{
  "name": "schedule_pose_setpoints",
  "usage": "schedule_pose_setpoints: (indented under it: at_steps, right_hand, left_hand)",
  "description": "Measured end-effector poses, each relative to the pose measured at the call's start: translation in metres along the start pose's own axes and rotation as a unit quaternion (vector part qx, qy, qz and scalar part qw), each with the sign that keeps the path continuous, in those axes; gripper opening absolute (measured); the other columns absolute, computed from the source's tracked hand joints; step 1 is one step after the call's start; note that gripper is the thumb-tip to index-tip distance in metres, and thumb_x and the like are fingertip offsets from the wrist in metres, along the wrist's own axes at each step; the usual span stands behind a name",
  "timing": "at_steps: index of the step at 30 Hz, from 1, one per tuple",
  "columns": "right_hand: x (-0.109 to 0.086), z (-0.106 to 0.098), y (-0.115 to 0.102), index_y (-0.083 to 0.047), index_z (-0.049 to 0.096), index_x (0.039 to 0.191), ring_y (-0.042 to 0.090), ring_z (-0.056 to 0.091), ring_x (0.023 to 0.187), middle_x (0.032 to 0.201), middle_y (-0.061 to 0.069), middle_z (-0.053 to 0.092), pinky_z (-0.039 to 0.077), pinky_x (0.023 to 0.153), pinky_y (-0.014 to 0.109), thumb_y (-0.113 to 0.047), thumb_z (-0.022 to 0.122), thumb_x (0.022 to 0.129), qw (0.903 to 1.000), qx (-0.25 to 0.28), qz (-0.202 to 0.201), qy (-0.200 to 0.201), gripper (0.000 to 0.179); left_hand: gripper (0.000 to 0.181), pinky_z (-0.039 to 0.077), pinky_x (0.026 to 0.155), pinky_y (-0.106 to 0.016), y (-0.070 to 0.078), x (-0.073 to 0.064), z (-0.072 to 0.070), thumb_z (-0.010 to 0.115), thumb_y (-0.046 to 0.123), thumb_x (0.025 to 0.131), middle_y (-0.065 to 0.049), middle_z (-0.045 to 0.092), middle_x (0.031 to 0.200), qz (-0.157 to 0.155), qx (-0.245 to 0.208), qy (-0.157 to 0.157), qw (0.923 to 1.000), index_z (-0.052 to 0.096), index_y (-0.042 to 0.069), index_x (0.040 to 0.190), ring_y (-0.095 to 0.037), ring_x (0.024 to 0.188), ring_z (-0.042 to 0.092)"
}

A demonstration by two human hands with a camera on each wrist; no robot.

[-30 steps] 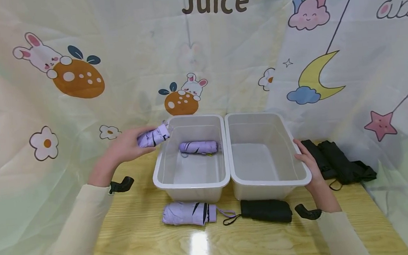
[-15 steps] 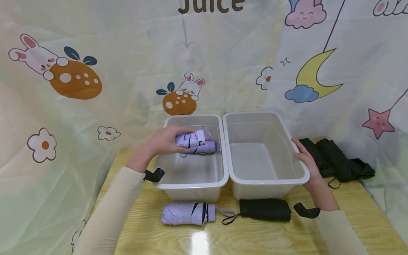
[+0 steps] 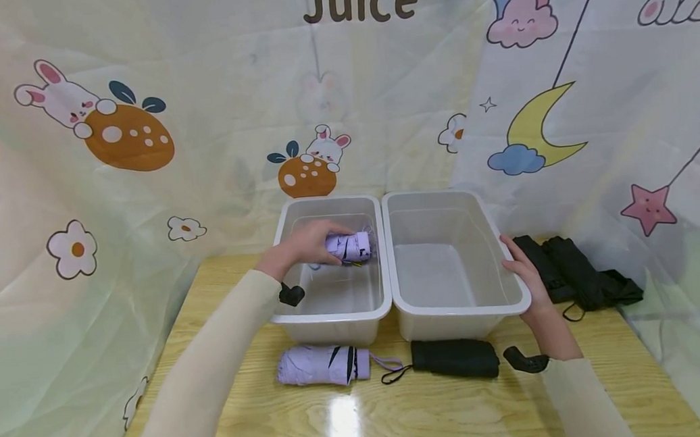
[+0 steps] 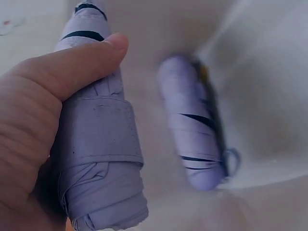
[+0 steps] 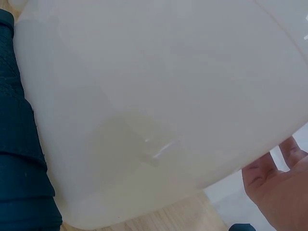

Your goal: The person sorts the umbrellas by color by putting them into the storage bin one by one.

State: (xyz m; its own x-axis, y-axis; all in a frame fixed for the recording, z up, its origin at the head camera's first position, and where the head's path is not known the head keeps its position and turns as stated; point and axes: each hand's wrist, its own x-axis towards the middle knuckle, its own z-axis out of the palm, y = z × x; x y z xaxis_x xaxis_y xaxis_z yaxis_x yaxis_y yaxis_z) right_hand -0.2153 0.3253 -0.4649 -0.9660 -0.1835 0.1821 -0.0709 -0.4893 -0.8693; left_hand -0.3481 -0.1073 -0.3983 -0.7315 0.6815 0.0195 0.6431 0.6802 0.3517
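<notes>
My left hand [image 3: 310, 241] grips a folded lilac umbrella [image 3: 348, 246] inside the left white bin [image 3: 332, 318], above its floor. In the left wrist view the thumb lies across this umbrella [image 4: 102, 130], whose strap is wrapped round it. A second lilac umbrella [image 4: 190, 127] lies on the bin floor; in the head view the held one mostly hides it. My right hand [image 3: 533, 285] holds the right rim of the other white bin [image 3: 463, 313]. The right wrist view shows its fingers [image 5: 260, 171] against that bin's outer wall.
Before the bins, a lilac umbrella [image 3: 320, 365] and a black umbrella [image 3: 454, 359] lie on the wooden table [image 3: 266, 420]. More black folded umbrellas [image 3: 579, 273] lie right of the bins. A printed cloth [image 3: 221, 119] hangs behind.
My left hand has carried its umbrella rightward from outside the left bin to inside it, then lower over the umbrella there. My right hand stays at the rim.
</notes>
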Motion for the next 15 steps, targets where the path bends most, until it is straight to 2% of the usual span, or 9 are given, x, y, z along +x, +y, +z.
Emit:
schedule_pose_setpoints:
  at_steps: [6, 10, 15]
  right_hand:
    - [0.000, -0.001, 0.001, -0.014, 0.010, 0.157, 0.016, 0.051, 0.111, 0.145, 0.004, 0.033, 0.051, 0.084, 0.029, -0.004, 0.026, 0.106, 0.9999, -0.013, 0.005, 0.007, 0.055]
    - [0.000, -0.002, 0.001, -0.014, 0.009, 0.157, 0.016, 0.049, 0.114, 0.147, 0.003, 0.030, 0.050, 0.085, 0.028, -0.004, 0.026, 0.106, 0.9995, -0.029, 0.002, 0.010, 0.055]
    - [-0.001, -0.001, 0.000, -0.018, 0.013, 0.157, 0.016, 0.048, 0.116, 0.148, 0.001, 0.031, 0.049, 0.087, 0.028, -0.005, 0.027, 0.106, 0.9995, -0.026, 0.006, 0.016, 0.055]
  left_hand:
    - [0.067, 0.046, 0.086, -0.031, -0.008, 0.006, 0.020, 0.090, 0.025, 0.069, 0.005, 0.062, 0.116, -0.045, -0.019, -0.033, 0.9983, 0.063, 0.030, 0.130, -0.014, 0.098, 0.054]
    - [0.069, 0.046, 0.085, -0.031, -0.010, 0.011, 0.025, 0.090, 0.025, 0.069, 0.004, 0.062, 0.115, -0.063, -0.016, -0.054, 0.9964, 0.062, 0.031, 0.131, -0.014, 0.098, 0.054]
    - [0.067, 0.045, 0.089, -0.033, -0.010, 0.017, 0.030, 0.089, 0.018, 0.071, 0.002, 0.061, 0.121, -0.076, -0.037, -0.061, 0.9946, 0.063, 0.029, 0.131, -0.015, 0.101, 0.054]
